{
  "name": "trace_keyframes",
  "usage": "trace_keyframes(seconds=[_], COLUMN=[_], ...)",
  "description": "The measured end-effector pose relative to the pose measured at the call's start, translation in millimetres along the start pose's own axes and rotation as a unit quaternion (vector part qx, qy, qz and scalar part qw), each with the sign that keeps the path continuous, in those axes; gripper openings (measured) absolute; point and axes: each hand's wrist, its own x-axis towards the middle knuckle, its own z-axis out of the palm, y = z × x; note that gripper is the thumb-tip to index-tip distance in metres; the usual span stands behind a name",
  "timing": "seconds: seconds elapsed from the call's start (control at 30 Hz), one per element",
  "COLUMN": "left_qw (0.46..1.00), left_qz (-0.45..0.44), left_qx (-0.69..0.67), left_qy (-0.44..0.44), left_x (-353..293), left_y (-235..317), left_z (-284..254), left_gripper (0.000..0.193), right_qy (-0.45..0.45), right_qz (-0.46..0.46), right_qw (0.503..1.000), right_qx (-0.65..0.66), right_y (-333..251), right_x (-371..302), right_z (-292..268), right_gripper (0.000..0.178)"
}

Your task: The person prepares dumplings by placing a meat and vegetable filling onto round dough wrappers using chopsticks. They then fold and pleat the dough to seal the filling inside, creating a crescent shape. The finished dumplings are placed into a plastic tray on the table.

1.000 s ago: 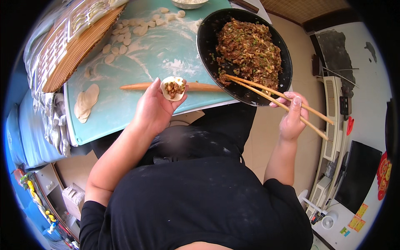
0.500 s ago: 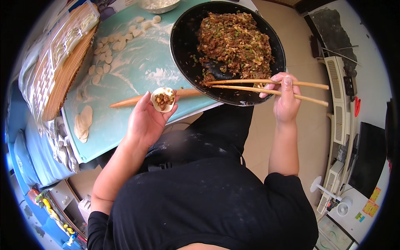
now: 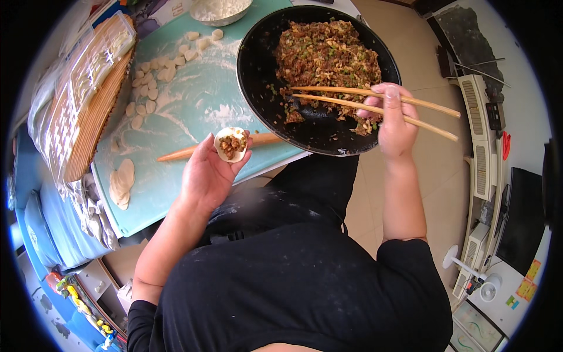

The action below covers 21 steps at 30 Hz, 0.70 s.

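My left hand (image 3: 211, 173) holds a round dumpling wrapper (image 3: 223, 134) with a mound of brown filling (image 3: 233, 146) in its middle. My right hand (image 3: 393, 120) grips a pair of wooden chopsticks (image 3: 346, 102), their tips over the black pan (image 3: 258, 71). Inside the pan lies a large heap of minced filling (image 3: 328, 54) flecked with green. Just beyond my left hand, a wooden rolling pin (image 3: 179, 155) rests on the floured green mat (image 3: 193, 111), partly hidden by that hand.
Flattened wrappers (image 3: 122, 183) overlap at the mat's near left. Several small dough pieces (image 3: 152, 83) lie farther back, near a metal bowl of flour (image 3: 220, 12). A ridged tan board (image 3: 102, 111) under clear plastic stands at the left. A white fan (image 3: 487, 287) is at the lower right.
The chopstick tips have moved up in the pan, away from its near rim, with my right hand shifting slightly upward. My left hand still holds the filled wrapper.
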Motion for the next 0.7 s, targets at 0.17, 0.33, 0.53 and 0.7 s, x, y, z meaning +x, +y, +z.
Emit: trace_keyframes(seconds=[0.17, 0.33, 0.53, 0.7], left_qw=[1.000, 0.999, 0.999, 0.999], left_qz=[-0.007, -0.017, -0.022, -0.006], left_qx=[-0.015, -0.043, -0.039, -0.036], left_qy=[-0.014, -0.027, -0.019, -0.012], left_x=[4.9, 10.7, 18.7, 25.6], left_y=[-0.8, -6.3, -16.2, -22.2], left_z=[5.1, 7.3, 11.8, 11.7], left_gripper=[0.043, 0.042, 0.040, 0.039], right_qy=[-0.088, -0.096, -0.088, -0.076], right_qz=[-0.042, -0.044, -0.066, -0.066], right_qw=[0.995, 0.994, 0.993, 0.995], right_qx=[-0.019, -0.039, -0.051, 0.001], right_y=[25.5, 31.9, 29.7, 30.1], right_x=[12.3, 11.3, -7.0, -20.3], right_z=[24.4, 28.7, 25.4, 23.5], right_gripper=[0.019, 0.018, 0.020, 0.018])
